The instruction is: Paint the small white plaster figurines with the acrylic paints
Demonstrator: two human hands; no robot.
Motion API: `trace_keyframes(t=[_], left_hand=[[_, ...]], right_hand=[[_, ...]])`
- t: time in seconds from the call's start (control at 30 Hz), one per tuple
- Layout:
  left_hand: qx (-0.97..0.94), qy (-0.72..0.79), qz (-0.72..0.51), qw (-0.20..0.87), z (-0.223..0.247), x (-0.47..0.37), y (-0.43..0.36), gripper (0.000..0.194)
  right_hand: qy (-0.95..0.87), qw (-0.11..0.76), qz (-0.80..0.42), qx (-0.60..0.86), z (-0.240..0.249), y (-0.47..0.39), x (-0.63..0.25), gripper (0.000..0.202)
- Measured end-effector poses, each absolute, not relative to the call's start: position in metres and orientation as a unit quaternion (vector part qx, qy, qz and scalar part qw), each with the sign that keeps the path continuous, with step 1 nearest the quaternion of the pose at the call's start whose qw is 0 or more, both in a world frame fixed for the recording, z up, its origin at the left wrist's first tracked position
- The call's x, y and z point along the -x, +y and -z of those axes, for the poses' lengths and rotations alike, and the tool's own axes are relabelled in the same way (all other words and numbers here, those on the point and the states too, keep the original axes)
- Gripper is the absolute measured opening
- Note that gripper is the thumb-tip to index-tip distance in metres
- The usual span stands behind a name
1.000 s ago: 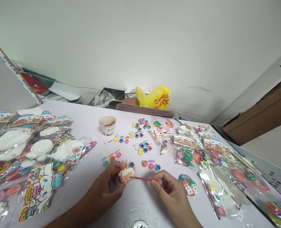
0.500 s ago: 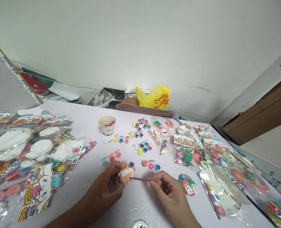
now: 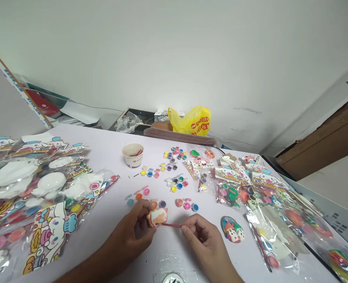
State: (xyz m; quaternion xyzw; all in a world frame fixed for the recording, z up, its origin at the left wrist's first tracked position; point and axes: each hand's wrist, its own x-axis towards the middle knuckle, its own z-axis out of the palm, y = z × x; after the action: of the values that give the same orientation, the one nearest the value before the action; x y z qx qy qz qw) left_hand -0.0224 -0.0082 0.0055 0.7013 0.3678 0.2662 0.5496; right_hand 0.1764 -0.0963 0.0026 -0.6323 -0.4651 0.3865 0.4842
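Near the table's middle, my left hand point(image 3: 135, 228) grips a small figurine point(image 3: 158, 217) with white, peach, pink and yellow parts, thumb below and fingers behind. My right hand point(image 3: 205, 243) pinches a thin red paintbrush point(image 3: 172, 225), held nearly level, its tip at the figurine's lower face. Just beyond the hands lie small paint pots, among them a pink pot point(image 3: 187, 206) and a blue pot point(image 3: 195, 207). To the right of my right hand rests a painted round piece point(image 3: 233, 229) with two white faces.
A paper cup point(image 3: 132, 155) with a brush inside stands behind the paint pots. Bagged white figures point(image 3: 52, 183) cover the left side, and more bagged kits point(image 3: 277, 232) lie at the right. Beyond the far edge is a yellow bag point(image 3: 191, 121). Clear tape point(image 3: 176, 267) is at the front.
My right hand has shifted slightly left and down with the brush, whose tip now sits lower on the figurine. My left hand has hardly moved.
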Motion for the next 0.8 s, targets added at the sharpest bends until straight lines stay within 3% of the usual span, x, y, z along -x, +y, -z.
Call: trace_keyframes(t=[0.8], left_hand=[[-0.708,0.355,-0.256,0.554,-0.0006,0.0233,-0.0068,0.020]], right_hand=[[-0.493,0.451,-0.362,0.650,-0.0074,-0.0963,-0.1806,0.037]])
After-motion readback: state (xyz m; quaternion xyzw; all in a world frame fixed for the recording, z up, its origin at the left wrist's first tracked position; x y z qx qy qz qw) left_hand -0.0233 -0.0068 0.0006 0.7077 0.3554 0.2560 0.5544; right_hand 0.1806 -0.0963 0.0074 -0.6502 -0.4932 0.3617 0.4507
